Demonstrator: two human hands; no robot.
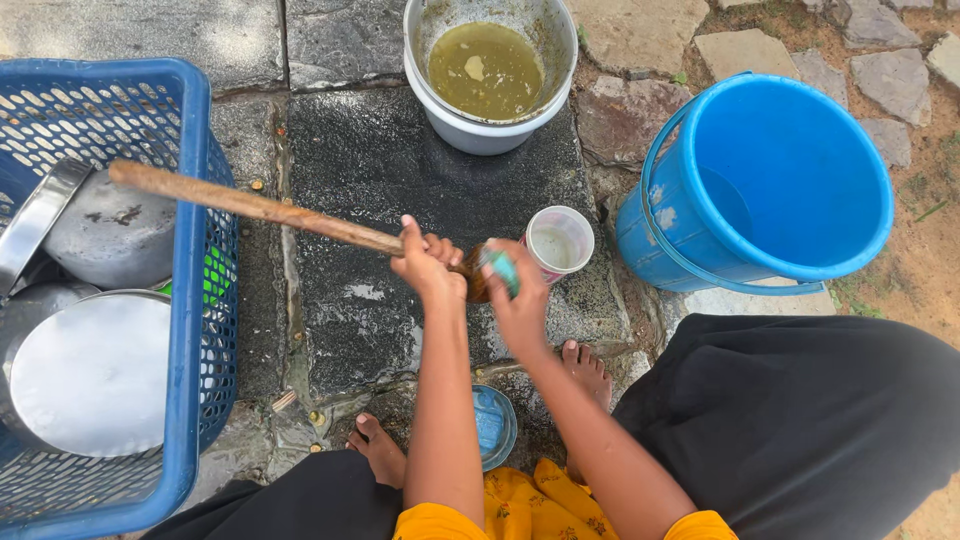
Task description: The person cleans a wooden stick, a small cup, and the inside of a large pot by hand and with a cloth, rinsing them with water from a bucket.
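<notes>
Scrubbing going on here: left hand (428,262) is clamped round the long wooden ladle (250,207) just behind its bowl, right hand (515,295) is pinching a green scrub pad (500,268) against the bowl, over the wet stone slab (400,160). I'd say grip that close and turn the handle. Small white cup (558,240) sits just beside, blue bucket (770,180) further right.

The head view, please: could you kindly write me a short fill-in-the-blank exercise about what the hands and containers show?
1. The left hand grips a long wooden ____.
2. The right hand presses a green scrubber against the ladle's ____.
3. The bucket on the right is ____ in colour.
4. The steel pots sit in a blue ____.

Missing words: ladle; bowl; blue; basket
</notes>
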